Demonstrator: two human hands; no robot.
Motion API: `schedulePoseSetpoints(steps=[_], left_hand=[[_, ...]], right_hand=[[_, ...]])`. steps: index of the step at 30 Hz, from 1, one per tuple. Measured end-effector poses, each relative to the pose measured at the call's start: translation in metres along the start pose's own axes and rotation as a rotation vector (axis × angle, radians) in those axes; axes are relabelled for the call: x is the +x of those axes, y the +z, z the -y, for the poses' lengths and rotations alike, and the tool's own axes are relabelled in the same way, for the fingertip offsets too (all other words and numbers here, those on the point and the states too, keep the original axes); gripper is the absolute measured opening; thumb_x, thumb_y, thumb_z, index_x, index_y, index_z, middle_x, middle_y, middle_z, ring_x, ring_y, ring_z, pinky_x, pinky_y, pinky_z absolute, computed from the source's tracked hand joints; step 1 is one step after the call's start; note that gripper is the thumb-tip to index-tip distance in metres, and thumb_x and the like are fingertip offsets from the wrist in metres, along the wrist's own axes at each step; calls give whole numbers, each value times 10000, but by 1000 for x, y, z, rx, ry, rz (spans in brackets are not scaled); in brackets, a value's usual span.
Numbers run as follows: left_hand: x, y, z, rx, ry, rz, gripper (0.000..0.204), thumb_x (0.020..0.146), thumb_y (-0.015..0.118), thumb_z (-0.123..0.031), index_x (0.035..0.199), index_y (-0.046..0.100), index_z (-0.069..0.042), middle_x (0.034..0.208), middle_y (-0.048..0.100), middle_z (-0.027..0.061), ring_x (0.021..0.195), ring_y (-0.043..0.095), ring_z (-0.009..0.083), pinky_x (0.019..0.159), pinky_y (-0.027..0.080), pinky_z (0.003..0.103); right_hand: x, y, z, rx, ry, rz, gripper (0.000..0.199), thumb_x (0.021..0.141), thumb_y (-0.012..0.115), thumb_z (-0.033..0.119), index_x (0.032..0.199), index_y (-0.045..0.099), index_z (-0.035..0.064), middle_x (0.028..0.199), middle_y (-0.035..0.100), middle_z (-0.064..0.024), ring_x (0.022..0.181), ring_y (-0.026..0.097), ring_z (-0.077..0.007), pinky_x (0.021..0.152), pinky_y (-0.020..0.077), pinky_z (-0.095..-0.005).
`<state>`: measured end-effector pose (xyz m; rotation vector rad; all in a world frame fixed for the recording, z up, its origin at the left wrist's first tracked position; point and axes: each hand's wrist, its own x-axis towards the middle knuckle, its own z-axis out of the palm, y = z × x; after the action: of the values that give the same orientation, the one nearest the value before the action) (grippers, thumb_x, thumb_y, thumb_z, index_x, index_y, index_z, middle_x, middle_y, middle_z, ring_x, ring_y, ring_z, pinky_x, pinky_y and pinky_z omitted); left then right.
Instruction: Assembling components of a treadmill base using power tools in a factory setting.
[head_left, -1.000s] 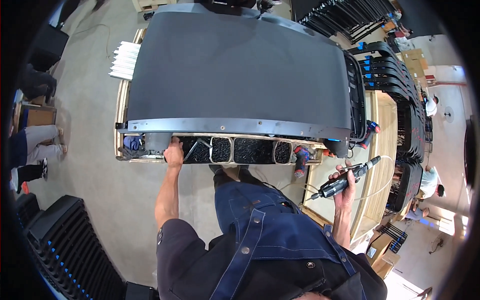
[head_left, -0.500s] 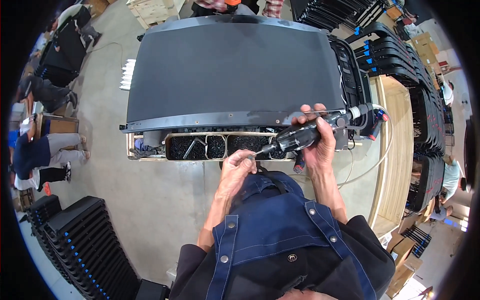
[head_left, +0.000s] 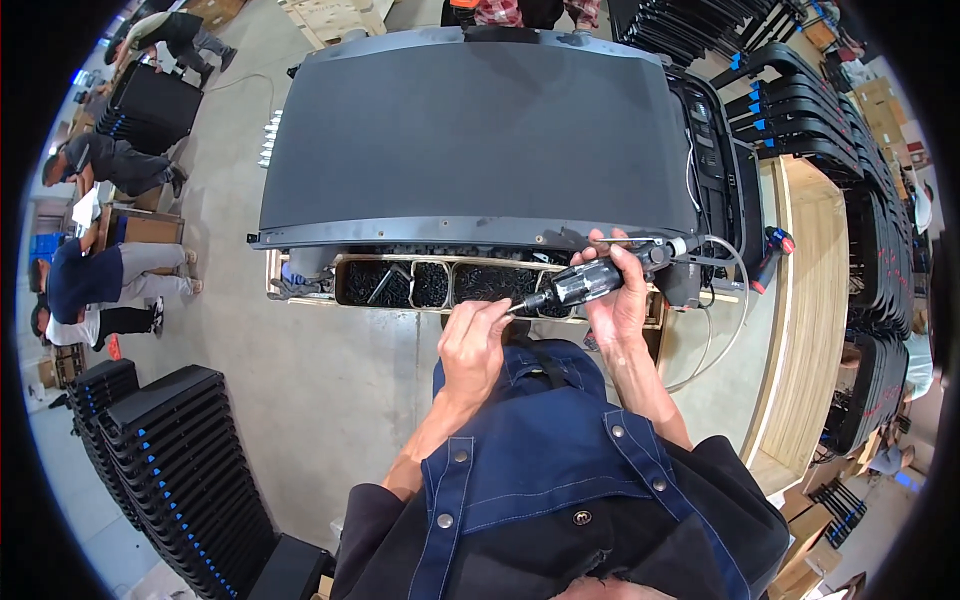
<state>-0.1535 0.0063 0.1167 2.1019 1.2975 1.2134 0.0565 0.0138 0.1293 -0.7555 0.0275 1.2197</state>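
At the black tool's (head_left: 585,284) tip, the left hand's (head_left: 470,347) fingers pinch together; on what, I can't tell.
The right hand (head_left: 622,308) holds the tool. The left has come from the bins (head_left: 411,288), so both seem to work together.

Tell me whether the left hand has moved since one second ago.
Yes. Against the parts bins, the left hand went rightward and toward the body, from their left end to the tip of the driver.

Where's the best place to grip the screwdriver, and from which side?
Probably the thick barrel, from the near right, as the right hand holds it: the thin bit points left toward the left hand; the hose leaves its rear.
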Motion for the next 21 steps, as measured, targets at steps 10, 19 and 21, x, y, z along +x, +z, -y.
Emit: schedulePoseSetpoints(steps=[10, 19, 21], left_hand=[[25, 33, 98, -1944, -1210, 143, 285, 1021, 669, -268, 1215, 641, -61, 911, 626, 15, 739, 560, 104, 614, 484, 224], [54, 39, 138, -1903, -1502, 167, 446, 1050, 547, -510, 1088, 667, -82, 790, 629, -5, 643, 579, 100, 530, 488, 221], [44, 27, 140, -1480, -1421, 189, 561, 1006, 574, -608, 1063, 665, -58, 783, 641, 19, 630, 598, 110, 527, 501, 243]], right_hand=[[13, 76, -42, -419, -434, 371, 504, 863, 709, 15, 1332, 529, 52, 1278, 660, -198, 1066, 702, -263, 1007, 534, -423], [56, 136, -111, -940, -438, 603, 427, 836, 744, -72, 1212, 567, 29, 1212, 696, -167, 1017, 704, -206, 897, 596, -362], [64, 146, -113, -1010, -401, 661, 417, 811, 729, -103, 1181, 584, 24, 1146, 714, -148, 989, 709, -195, 860, 611, -353]])
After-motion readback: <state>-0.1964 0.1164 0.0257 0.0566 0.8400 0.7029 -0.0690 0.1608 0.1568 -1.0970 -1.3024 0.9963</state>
